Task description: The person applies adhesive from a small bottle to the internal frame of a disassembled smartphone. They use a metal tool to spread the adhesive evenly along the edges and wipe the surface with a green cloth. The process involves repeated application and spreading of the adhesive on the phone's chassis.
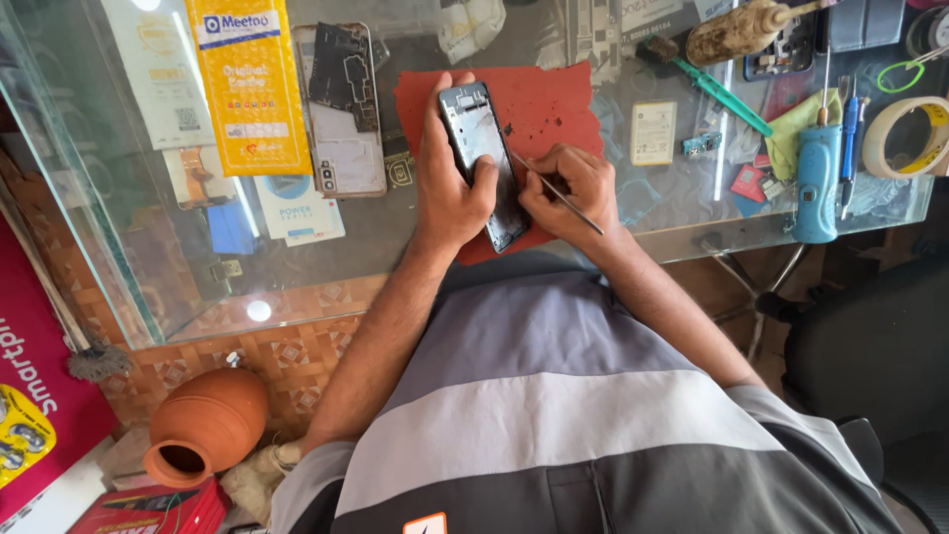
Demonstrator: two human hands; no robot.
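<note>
My left hand (450, 183) grips a dark phone frame (482, 148) with its back off, held tilted over a red mat (549, 104) on the glass counter. My right hand (571, 190) pinches a thin metal pick (559, 193) like a pen. The pick's tip touches the right edge of the phone frame. Small dark specks lie on the mat beside the frame.
An opened phone body (344, 109) and a yellow packet (252, 84) lie at the left of the glass counter (682, 193). At the right are a green-handled brush (717, 89), a blue tool (818, 173) and a tape roll (905, 133). A clay pot (203, 425) sits on the floor.
</note>
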